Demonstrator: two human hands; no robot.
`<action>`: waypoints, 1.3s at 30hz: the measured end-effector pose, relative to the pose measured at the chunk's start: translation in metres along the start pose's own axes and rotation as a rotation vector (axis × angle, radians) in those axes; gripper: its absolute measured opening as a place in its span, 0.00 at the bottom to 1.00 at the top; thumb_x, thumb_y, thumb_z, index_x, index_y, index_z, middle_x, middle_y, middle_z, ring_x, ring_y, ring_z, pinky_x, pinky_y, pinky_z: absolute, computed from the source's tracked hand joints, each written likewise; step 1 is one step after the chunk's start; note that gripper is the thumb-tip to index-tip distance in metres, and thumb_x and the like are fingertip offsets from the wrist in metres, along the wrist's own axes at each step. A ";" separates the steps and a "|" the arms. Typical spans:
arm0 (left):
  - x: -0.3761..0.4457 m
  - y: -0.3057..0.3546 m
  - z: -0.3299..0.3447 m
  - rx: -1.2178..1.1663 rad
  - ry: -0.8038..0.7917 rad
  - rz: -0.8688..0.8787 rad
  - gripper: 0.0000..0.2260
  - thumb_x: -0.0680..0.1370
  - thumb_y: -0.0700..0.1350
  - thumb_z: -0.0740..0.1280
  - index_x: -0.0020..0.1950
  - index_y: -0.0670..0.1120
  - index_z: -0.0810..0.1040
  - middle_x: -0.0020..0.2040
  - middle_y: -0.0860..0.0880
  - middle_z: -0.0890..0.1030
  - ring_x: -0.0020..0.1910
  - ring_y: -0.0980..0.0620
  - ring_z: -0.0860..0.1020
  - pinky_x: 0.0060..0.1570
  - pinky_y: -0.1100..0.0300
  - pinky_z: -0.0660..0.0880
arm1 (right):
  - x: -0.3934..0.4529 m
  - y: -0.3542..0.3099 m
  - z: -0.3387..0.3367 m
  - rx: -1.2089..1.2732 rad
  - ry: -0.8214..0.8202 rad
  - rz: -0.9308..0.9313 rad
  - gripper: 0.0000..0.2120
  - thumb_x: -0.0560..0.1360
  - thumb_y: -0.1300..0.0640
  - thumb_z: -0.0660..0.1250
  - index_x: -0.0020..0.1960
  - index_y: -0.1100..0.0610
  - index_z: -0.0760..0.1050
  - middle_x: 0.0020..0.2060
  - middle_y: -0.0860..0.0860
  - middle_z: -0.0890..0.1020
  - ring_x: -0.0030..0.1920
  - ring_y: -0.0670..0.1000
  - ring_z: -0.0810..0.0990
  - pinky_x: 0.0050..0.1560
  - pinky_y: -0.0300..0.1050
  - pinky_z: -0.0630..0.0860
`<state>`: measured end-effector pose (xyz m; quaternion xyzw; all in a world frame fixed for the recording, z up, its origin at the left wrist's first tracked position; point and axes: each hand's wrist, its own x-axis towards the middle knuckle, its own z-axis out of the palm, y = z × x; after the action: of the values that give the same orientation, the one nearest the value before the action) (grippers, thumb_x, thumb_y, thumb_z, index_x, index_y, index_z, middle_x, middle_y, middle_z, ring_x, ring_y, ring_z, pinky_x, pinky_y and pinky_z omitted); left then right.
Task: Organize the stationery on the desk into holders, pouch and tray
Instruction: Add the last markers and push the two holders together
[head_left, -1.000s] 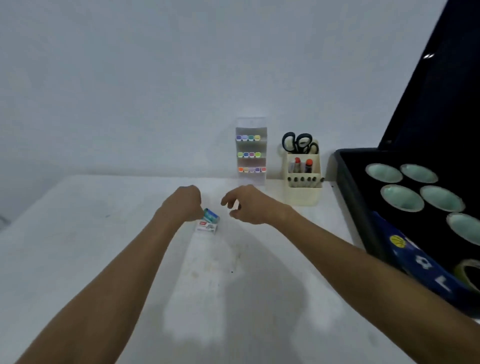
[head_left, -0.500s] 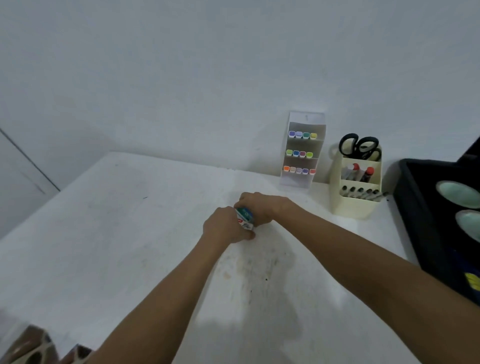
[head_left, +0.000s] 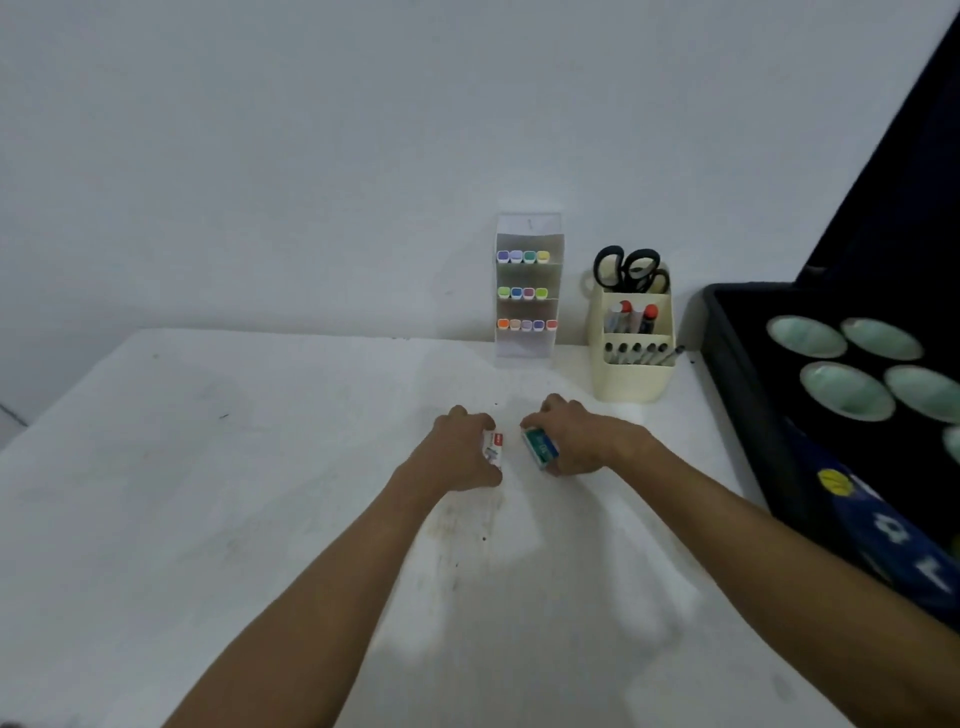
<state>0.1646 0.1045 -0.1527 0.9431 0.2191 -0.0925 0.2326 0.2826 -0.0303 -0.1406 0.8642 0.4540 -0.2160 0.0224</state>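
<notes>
Low over the middle of the white desk (head_left: 208, 493), my left hand (head_left: 460, 449) grips a small white box with a red label (head_left: 493, 446). A short gap to its right, my right hand (head_left: 576, 439) grips a small teal box (head_left: 540, 447). At the back wall stands a clear marker holder (head_left: 527, 286) with three rows of coloured caps. To the right of that holder, a cream pen holder (head_left: 631, 376) carries black scissors (head_left: 626, 267), markers and pens.
A black tray (head_left: 748, 395) with several pale green round cups fills the right side, its dark lid raised behind. A blue pouch with white and yellow prints (head_left: 893, 535) lies at the tray's near end. The desk's left edge runs diagonally at far left.
One second ago my left hand held both boxes together. My right hand came in, took the teal box, and the two hands have drawn apart. The head camera has swung left and back.
</notes>
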 end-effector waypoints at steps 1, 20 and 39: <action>0.000 0.002 0.002 -0.013 0.014 -0.002 0.35 0.68 0.51 0.75 0.72 0.48 0.64 0.62 0.44 0.69 0.64 0.43 0.69 0.62 0.51 0.70 | -0.005 0.005 0.002 0.049 0.006 0.028 0.40 0.72 0.53 0.72 0.76 0.50 0.53 0.70 0.55 0.61 0.69 0.56 0.64 0.68 0.52 0.68; 0.029 0.028 0.017 -0.283 0.532 -0.057 0.17 0.74 0.49 0.69 0.59 0.45 0.72 0.52 0.46 0.78 0.43 0.53 0.75 0.41 0.62 0.73 | -0.005 -0.013 0.029 0.589 0.699 0.179 0.16 0.77 0.59 0.64 0.64 0.61 0.74 0.56 0.58 0.77 0.54 0.53 0.76 0.51 0.33 0.66; 0.116 0.028 -0.010 -0.090 0.484 0.062 0.13 0.81 0.50 0.60 0.59 0.47 0.79 0.55 0.45 0.81 0.52 0.46 0.79 0.53 0.56 0.75 | 0.075 0.005 -0.009 0.453 0.627 0.281 0.14 0.82 0.55 0.54 0.62 0.55 0.74 0.54 0.61 0.76 0.52 0.61 0.77 0.52 0.50 0.76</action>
<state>0.2815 0.1296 -0.1650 0.9326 0.2435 0.1533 0.2178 0.3266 0.0271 -0.1633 0.9247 0.2575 -0.0314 -0.2786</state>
